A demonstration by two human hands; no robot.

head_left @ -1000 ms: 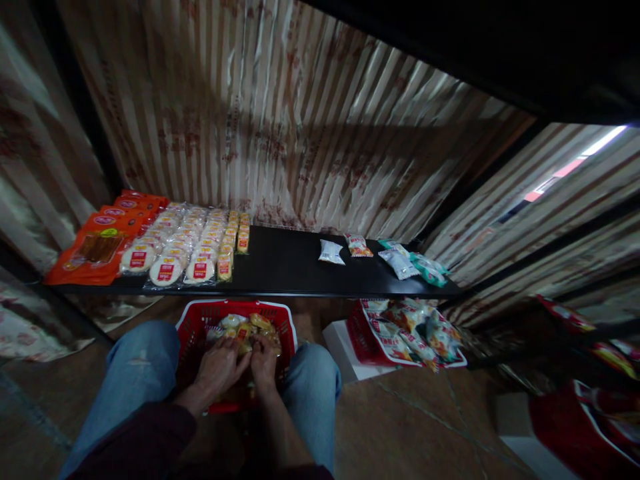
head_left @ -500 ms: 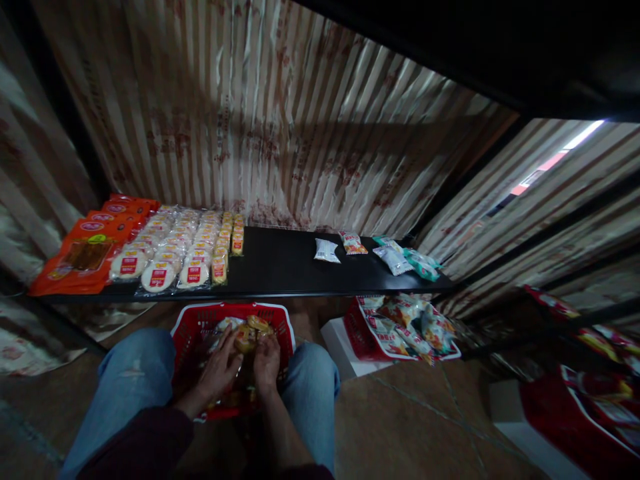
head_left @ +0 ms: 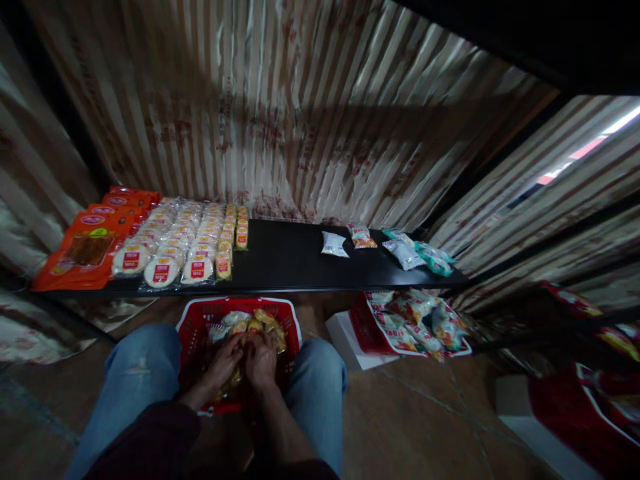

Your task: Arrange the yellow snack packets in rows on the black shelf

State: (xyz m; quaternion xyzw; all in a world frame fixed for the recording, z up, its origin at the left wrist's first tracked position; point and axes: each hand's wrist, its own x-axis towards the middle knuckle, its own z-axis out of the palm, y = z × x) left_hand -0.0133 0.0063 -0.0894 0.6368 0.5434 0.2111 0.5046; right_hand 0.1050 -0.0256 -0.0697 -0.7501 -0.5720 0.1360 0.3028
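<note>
Between my knees stands a red shopping basket [head_left: 200, 312] with a white rim, holding several wrapped snacks. My left hand [head_left: 226, 362] and my right hand [head_left: 261, 360] are inside it, close together with their fingers curled. Both grip a yellow snack packet [head_left: 255, 327], partly covered by the fingers. More yellow snack packets [head_left: 273, 325] lie just beyond my right hand. White packets [head_left: 235, 318] lie near the basket's far side. The lower part of the basket is dark and partly hidden by my forearms.
Above the basket runs a black shelf [head_left: 285, 257]. On its left are orange bags [head_left: 90, 243], rows of round white crackers [head_left: 161, 270] and yellow snack packs [head_left: 223, 261]. Loose snack bags [head_left: 403, 253] lie on its right. Another red basket [head_left: 363, 325] of snack bags stands right.
My hands have drawn together over the yellow packets, and the left fingers have curled in from a flatter pose. The view has shifted slightly.
</note>
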